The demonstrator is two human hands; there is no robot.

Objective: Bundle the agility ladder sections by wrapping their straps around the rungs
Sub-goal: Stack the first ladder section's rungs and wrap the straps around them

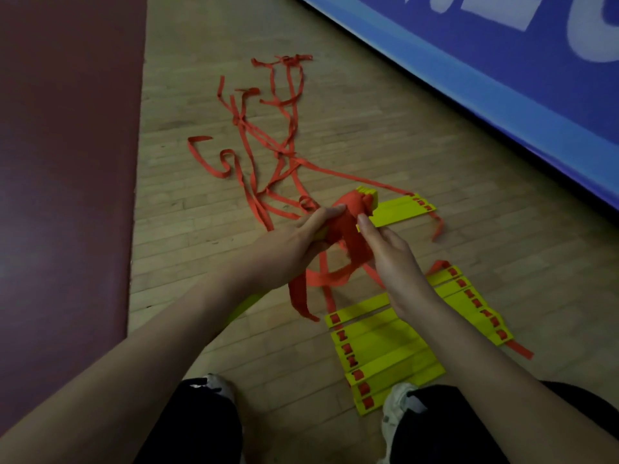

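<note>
Large white letters (495, 8) stand on the blue panel (469, 95) along the far right. The picture's edge cuts them to fragments, so no word, brand or number can be read.

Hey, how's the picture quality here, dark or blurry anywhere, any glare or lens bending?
Head view: dim overall, darkest on the maroon floor mat; soft throughout, so the left hand, right hand and the bundle of yellow plastic rungs wrapped in red strap lack crisp edges; the wide lens slightly bows the edge of the blue wall banner; no glare on the wooden floor.
</note>
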